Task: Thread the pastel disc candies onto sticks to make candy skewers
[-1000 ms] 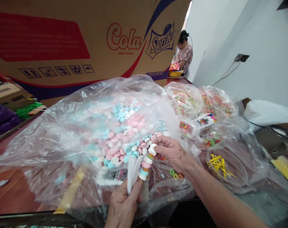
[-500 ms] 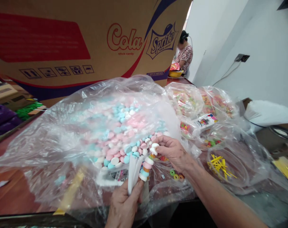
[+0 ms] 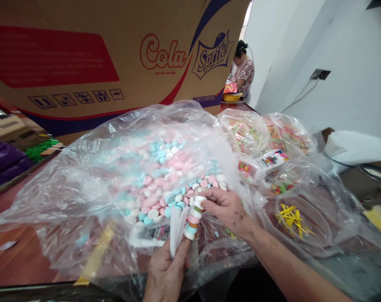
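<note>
My left hand (image 3: pixel 167 266) is closed around a bundle of flat white sticks (image 3: pixel 176 233) and the bottom of a candy skewer (image 3: pixel 194 219). White, pink, orange and blue pieces are stacked on the skewer, with a green one near its top. Between the thumb and forefinger of my right hand (image 3: pixel 226 209) is a white candy (image 3: pixel 199 202), at the skewer's upper end. Just behind both hands lies a clear plastic bag (image 3: pixel 83 167) full of round pink, blue and white candies (image 3: pixel 152 214), its mouth facing me.
A large cardboard carton (image 3: pixel 99 50) stands behind the bag. To the right are clear bags of colourful candies (image 3: pixel 245 132), a printed packet (image 3: pixel 274 160) and a bag with yellow sticks (image 3: pixel 293 220). Another person (image 3: pixel 244 71) sits at the back near a yellow bowl (image 3: pixel 232 97).
My right hand has come down and slightly left, bringing the white candy onto the top of the stack. My left hand stays nearly in place.
</note>
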`<action>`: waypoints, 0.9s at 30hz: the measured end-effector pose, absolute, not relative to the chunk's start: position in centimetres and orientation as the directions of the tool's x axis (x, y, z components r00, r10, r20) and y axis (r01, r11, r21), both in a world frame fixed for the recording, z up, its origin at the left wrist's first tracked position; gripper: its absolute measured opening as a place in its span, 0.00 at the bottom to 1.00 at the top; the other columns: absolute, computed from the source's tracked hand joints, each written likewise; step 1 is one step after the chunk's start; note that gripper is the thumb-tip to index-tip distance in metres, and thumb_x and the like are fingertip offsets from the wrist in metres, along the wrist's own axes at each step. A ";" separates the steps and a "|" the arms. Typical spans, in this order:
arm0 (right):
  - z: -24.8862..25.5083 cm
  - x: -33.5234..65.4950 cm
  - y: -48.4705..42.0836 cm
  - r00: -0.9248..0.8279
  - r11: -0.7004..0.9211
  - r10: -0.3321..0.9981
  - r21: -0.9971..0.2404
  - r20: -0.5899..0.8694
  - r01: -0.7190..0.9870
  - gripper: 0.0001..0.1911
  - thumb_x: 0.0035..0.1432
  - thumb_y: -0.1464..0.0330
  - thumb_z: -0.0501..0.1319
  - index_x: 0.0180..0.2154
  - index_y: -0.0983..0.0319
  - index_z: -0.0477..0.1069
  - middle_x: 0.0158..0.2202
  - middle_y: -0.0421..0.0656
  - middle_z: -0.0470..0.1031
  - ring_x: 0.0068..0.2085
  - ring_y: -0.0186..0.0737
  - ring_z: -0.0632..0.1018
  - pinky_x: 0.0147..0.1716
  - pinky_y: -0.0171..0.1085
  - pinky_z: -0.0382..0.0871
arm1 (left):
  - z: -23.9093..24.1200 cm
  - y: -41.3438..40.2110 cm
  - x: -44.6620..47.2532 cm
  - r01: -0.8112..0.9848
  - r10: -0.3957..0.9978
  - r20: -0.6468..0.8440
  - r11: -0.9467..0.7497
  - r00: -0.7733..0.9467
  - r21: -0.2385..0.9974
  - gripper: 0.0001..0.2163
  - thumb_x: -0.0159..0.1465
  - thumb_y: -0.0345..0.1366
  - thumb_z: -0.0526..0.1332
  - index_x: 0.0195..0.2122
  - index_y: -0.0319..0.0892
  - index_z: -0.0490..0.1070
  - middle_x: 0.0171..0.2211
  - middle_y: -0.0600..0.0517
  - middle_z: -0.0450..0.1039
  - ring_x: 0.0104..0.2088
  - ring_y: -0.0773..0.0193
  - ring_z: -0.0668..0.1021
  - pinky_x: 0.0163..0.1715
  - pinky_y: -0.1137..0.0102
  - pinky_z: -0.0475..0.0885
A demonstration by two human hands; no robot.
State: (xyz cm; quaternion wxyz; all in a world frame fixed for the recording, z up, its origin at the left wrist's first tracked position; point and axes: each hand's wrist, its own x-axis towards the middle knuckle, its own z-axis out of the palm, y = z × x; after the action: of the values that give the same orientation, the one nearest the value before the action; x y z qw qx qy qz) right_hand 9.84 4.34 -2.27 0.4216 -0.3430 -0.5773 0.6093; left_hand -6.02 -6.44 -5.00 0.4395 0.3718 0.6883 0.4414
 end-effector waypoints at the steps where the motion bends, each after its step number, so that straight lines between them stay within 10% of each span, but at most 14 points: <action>1: -2.2 9.9 4.2 -0.412 0.046 0.907 -0.993 0.087 -0.107 0.10 0.59 0.64 0.62 0.43 0.56 0.78 0.41 0.40 0.80 0.45 0.39 0.78 0.48 0.37 0.69 | -5.0 -6.5 -6.0 0.118 0.898 -0.281 0.337 -0.340 0.934 0.23 0.52 0.59 0.65 0.17 0.42 0.70 0.12 0.56 0.63 0.14 0.68 0.59 0.13 0.74 0.51; 27: -3.0 9.8 3.8 -0.308 0.163 0.935 -0.984 0.176 -0.068 0.12 0.62 0.64 0.61 0.45 0.54 0.78 0.46 0.39 0.80 0.48 0.41 0.78 0.53 0.40 0.70 | -5.4 -6.6 -6.0 0.115 0.902 -0.263 0.318 -0.342 0.941 0.24 0.52 0.59 0.64 0.17 0.42 0.70 0.12 0.56 0.62 0.14 0.68 0.61 0.14 0.73 0.53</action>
State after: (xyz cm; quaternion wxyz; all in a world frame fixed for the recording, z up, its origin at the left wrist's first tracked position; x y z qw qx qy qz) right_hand 9.78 3.80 -2.97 0.4660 -0.3589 -0.6036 0.5382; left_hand -5.97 -6.58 -5.41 0.4367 0.3715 0.6842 0.4507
